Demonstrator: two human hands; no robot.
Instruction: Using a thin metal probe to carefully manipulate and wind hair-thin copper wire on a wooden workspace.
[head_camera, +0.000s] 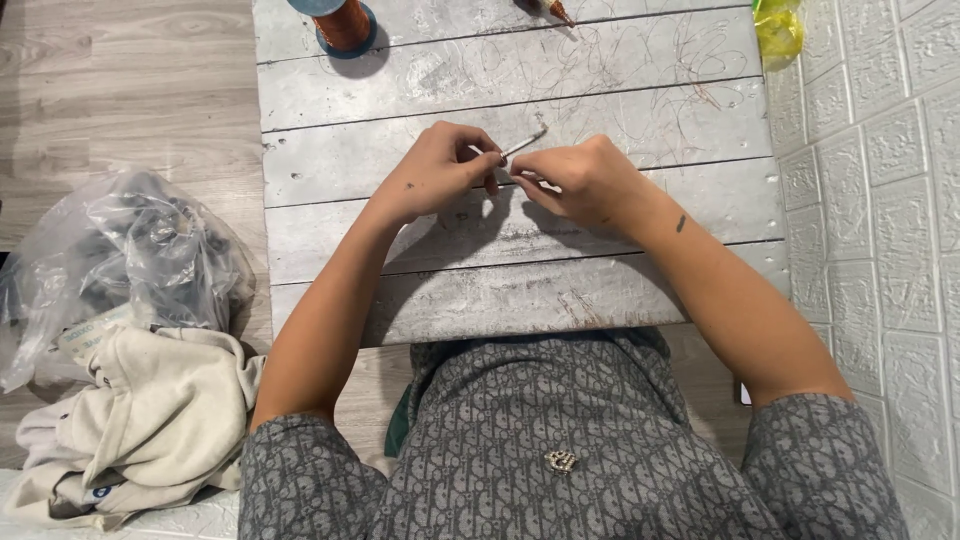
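A thin pale stick (524, 143) sits at upper centre of the frame, pinched by the left hand (437, 172) and right hand (580, 180), both closed on it above the grey plank desk (500, 290). Step judged as fine fingertip work on the stick; the next move calls for a steady two-handed grip. A copper wire spool (342, 22) stands well apart at the upper left.

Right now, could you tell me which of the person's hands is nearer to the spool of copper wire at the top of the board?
Left. The left hand is below the spool of copper wire, slightly right of it; the right hand lies farther right.
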